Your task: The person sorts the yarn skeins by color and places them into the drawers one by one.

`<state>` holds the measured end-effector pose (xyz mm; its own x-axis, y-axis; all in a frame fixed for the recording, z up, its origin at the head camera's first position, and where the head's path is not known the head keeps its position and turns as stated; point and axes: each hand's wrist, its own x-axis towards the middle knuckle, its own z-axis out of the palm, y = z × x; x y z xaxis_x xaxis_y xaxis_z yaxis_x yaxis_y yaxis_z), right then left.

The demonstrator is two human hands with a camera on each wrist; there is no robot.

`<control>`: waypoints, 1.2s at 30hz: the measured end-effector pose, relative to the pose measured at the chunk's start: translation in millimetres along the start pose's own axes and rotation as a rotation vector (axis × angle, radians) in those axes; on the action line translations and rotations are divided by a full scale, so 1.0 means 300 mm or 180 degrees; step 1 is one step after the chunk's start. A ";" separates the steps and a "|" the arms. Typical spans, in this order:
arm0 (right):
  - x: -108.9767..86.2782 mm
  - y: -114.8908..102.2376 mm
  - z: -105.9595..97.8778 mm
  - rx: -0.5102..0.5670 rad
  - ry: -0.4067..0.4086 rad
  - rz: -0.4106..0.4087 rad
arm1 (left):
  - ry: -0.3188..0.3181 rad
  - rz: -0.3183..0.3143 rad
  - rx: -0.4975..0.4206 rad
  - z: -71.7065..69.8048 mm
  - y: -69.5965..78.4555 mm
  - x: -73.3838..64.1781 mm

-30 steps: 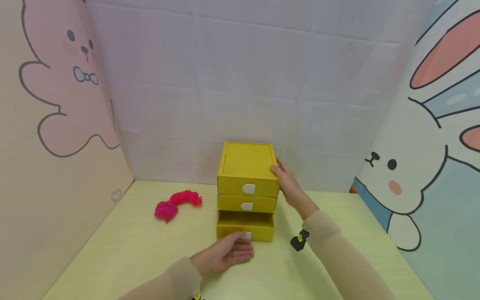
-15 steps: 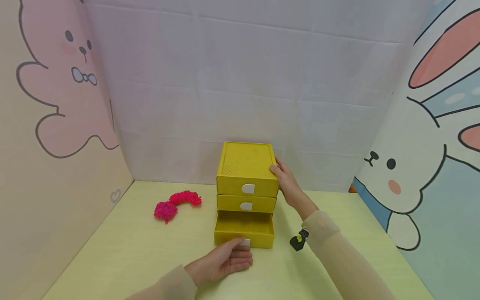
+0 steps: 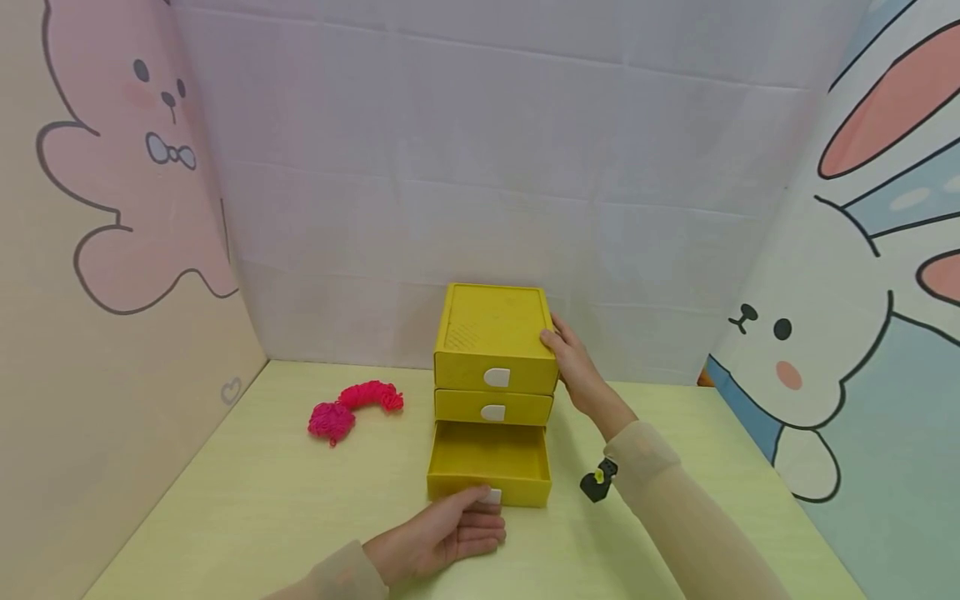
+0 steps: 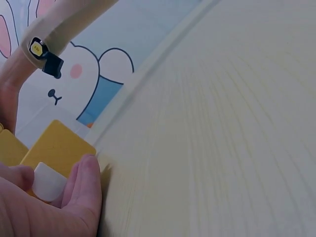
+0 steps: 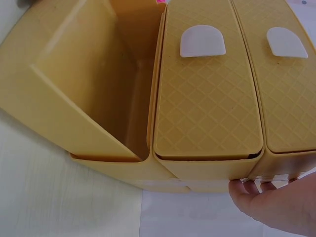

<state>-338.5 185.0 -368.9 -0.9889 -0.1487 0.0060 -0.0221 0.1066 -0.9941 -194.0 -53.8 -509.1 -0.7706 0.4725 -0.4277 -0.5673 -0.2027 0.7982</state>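
Observation:
A yellow plastic drawer box (image 3: 495, 318) with three stacked drawers stands against the back cloth. Its bottom drawer (image 3: 525, 493) is pulled well out and shows a bare inside. My left hand (image 3: 442, 537) pinches the white handle tab (image 4: 48, 182) on that drawer's front between thumb and fingers, low over the table. My right hand (image 3: 581, 371) holds the box at its upper right side, thumb on the top edge and fingers along the side. In the right wrist view, its fingertips (image 5: 239, 190) meet the side wall. The upper two drawers are closed, each with a white tab.
To the left of the box lie a magenta yarn bundle (image 3: 331, 422) and a red-pink yarn bundle (image 3: 371, 395), touching on the pale table (image 3: 247, 492). Cartoon-printed side panels (image 3: 810, 367) and a white cloth (image 3: 510, 167) enclose the table.
My left hand has drawn the bottom drawer farther out toward me, moving with its handle. The right hand has stayed in place on the box.

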 end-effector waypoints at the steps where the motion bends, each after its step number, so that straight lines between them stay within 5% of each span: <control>1: -0.001 0.000 -0.001 -0.0011 -0.0014 -0.0015 | -0.0004 -0.0001 0.0006 0.000 -0.001 -0.001; 16: -0.005 -0.007 0.008 -0.0002 0.0013 -0.0014 | -0.0341 -0.0055 0.0292 -0.035 0.016 -0.024; 25: -0.006 -0.013 0.007 0.0012 0.0009 -0.0008 | -0.0912 -0.0191 0.1194 -0.065 0.126 -0.064; 30: -0.008 -0.013 0.005 0.0024 0.0007 -0.0001 | -0.1263 0.0128 0.1876 -0.078 0.232 -0.102; 36: -0.012 -0.011 0.003 0.0022 -0.0034 -0.0031 | -0.1249 0.0589 0.2209 -0.107 0.351 -0.144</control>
<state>-334.8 184.3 -365.9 -0.9870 -0.1601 0.0145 -0.0306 0.0983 -0.9947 -229.7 -123.2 -420.2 -0.6034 0.7753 -0.1865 -0.0329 0.2095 0.9773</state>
